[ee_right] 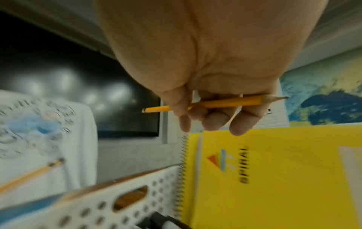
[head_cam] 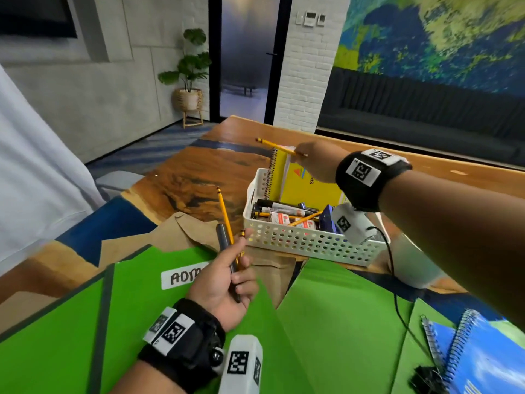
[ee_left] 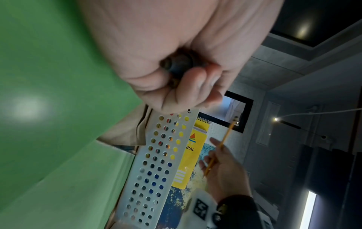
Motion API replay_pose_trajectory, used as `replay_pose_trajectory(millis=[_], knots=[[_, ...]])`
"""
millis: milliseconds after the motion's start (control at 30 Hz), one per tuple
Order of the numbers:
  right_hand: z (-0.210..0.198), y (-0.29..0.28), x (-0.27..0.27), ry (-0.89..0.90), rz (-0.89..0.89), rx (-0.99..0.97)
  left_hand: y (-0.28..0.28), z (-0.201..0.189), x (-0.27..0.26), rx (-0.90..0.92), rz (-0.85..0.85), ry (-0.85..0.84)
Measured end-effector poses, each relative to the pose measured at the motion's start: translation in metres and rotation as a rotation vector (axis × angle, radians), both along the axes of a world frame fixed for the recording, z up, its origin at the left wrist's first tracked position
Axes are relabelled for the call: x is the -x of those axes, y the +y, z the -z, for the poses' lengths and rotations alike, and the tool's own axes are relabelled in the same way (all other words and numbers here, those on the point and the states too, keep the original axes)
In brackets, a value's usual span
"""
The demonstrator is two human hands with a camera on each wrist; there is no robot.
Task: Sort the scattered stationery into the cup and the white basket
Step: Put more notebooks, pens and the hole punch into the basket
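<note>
The white perforated basket (head_cam: 306, 243) stands on the wooden table with a yellow spiral notebook (head_cam: 309, 189) upright in it and markers, pencils and small boxes on its floor. Above its far side, my right hand (head_cam: 301, 155) pinches a yellow pencil (head_cam: 279, 147), which lies across the fingers (ee_right: 240, 124) in the right wrist view. My left hand (head_cam: 238, 268), near the basket's left front corner, grips a dark pen (head_cam: 223, 237) together with two yellow pencils (head_cam: 224, 211). The left wrist view shows the pen's end (ee_left: 179, 63) in my fist. A pale cup-like object (head_cam: 412, 265) sits partly hidden under my right forearm.
Green folders (head_cam: 341, 322) cover the near table, with a brown envelope (head_cam: 184, 231) under them. Blue spiral notebooks (head_cam: 483, 359) and a black binder clip (head_cam: 426, 379) lie at the bottom right. A person in a white shirt (head_cam: 34, 172) stands at the left.
</note>
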State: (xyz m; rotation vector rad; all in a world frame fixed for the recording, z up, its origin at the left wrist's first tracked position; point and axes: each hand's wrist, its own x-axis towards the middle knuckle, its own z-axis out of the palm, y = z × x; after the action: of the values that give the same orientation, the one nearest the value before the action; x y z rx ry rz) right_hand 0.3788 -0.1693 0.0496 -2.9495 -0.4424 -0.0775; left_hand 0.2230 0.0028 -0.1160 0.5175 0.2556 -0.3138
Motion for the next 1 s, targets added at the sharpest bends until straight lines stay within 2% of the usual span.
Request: replay_pose_trajectory(millis=[100, 200, 267, 400, 500, 667, 767, 867, 1000], knots=[[0.016, -0.017, -0.015, 0.091, 0.045, 0.280, 0.001, -0.001, 0.001, 0.014, -0.001, -0.015], [0.030, -0.028, -0.019, 0.086, 0.037, 0.396, -0.001, -0.003, 0.001, 0.021, -0.022, -0.014], [0.033, -0.026, -0.013, 0.078, -0.029, 0.455, 0.000, -0.002, 0.001, 0.024, -0.027, -0.016], [0.045, -0.010, 0.009, 0.282, -0.116, 0.689, 0.000, -0.001, 0.002, 0.015, -0.008, -0.026], [0.055, -0.004, 0.011, 0.270, -0.147, 0.810, 0.000, -0.001, 0.002, 0.017, 0.003, -0.034], [0.039, -0.002, 0.011, 0.234, -0.135, 0.492, 0.000, 0.001, 0.001, 0.025, 0.022, -0.044], [0.028, 0.012, 0.026, 0.196, -0.185, 0.264, -0.002, 0.003, 0.000, 0.029, 0.012, -0.031], [0.027, 0.030, 0.055, 0.432, -0.281, -0.081, -0.004, 0.002, 0.001, 0.000, 0.057, -0.028], [0.036, 0.036, 0.061, 0.431, -0.341, -0.120, -0.004, 0.001, 0.002, -0.010, 0.049, -0.038]])
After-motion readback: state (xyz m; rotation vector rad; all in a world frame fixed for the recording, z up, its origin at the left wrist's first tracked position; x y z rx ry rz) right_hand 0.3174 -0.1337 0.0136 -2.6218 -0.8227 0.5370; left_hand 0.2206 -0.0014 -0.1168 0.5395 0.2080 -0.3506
